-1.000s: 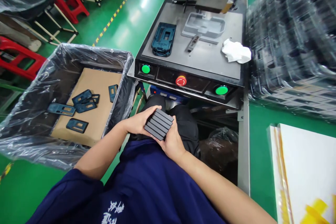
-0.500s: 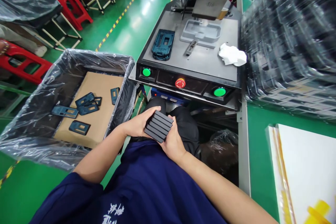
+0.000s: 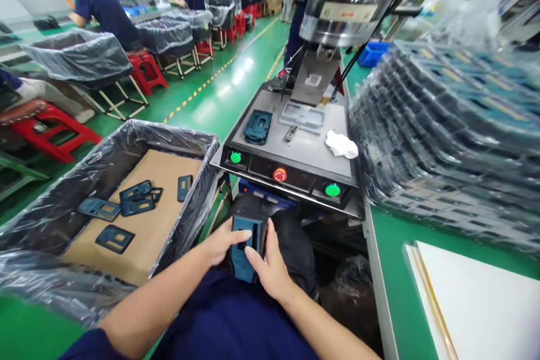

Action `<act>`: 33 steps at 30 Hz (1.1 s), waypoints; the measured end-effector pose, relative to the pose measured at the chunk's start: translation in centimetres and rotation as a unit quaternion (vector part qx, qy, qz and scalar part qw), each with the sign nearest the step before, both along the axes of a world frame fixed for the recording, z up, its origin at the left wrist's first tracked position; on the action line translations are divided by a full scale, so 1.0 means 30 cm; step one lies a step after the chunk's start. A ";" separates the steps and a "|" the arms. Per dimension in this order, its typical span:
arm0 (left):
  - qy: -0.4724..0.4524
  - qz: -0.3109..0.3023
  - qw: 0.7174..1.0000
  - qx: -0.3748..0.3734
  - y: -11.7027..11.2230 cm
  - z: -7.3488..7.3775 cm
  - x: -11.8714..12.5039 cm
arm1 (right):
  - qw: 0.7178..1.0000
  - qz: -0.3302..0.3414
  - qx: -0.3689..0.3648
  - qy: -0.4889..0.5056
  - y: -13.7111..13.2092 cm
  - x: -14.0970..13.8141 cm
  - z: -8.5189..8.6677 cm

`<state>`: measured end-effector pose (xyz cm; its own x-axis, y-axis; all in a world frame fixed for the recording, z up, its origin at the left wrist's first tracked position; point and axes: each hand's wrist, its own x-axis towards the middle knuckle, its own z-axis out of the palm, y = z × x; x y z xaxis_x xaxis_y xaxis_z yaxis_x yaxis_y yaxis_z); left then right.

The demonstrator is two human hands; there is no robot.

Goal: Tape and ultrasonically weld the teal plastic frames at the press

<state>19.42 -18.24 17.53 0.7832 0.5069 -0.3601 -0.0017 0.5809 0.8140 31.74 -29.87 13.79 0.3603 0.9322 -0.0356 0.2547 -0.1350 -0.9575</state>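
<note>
Over my lap, both hands hold a block-shaped teal and black plastic housing (image 3: 243, 268), its teal face with slots turned up. My left hand (image 3: 220, 243) grips its left side, thumb lying across the face. On the right side is my right hand (image 3: 272, 270), its thumb pressing near the slot and fingers along the edge. The fingers underneath are hidden. Ahead, on the metal plate of a press machine (image 3: 314, 154), lie another teal housing (image 3: 257, 127), a clear-grey fixture (image 3: 302, 115), a small metal piece (image 3: 291, 133) and a crumpled white cloth (image 3: 341, 145).
A plastic-lined bin (image 3: 213, 152) at left holds several teal plates (image 3: 115, 239) on cardboard. Green buttons (image 3: 235, 157) and a red stop button (image 3: 279, 175) line the machine's front. Stacked clear trays (image 3: 442, 140) and white sheets (image 3: 476, 304) stand at right. Several people sit far left.
The housing has been turned over: its black ribbed side faced up before, now the teal slotted face does. Both thumbs have moved onto that face. The camera has tilted up, showing more of the room.
</note>
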 end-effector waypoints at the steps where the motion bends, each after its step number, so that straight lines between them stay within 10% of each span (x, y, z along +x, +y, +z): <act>1: -0.010 0.038 0.998 -0.048 -0.030 0.000 0.019 | 1.000 -0.019 -0.003 0.023 0.002 0.001 -0.001; 12: -0.026 0.079 0.988 -0.132 -0.009 0.086 0.122 | 0.968 -0.004 0.000 0.250 0.037 0.070 0.172; 18: -0.093 0.032 0.993 -0.064 0.026 0.109 0.112 | 0.970 -0.073 0.003 0.231 0.097 0.117 0.219; 24: -0.067 0.137 0.988 0.007 0.040 0.114 0.134 | 0.987 -0.141 -0.059 0.058 0.177 0.136 0.174; 33: -0.178 0.094 0.964 -0.171 0.122 0.023 0.065 | 0.996 -0.031 -0.057 0.065 0.174 0.131 0.206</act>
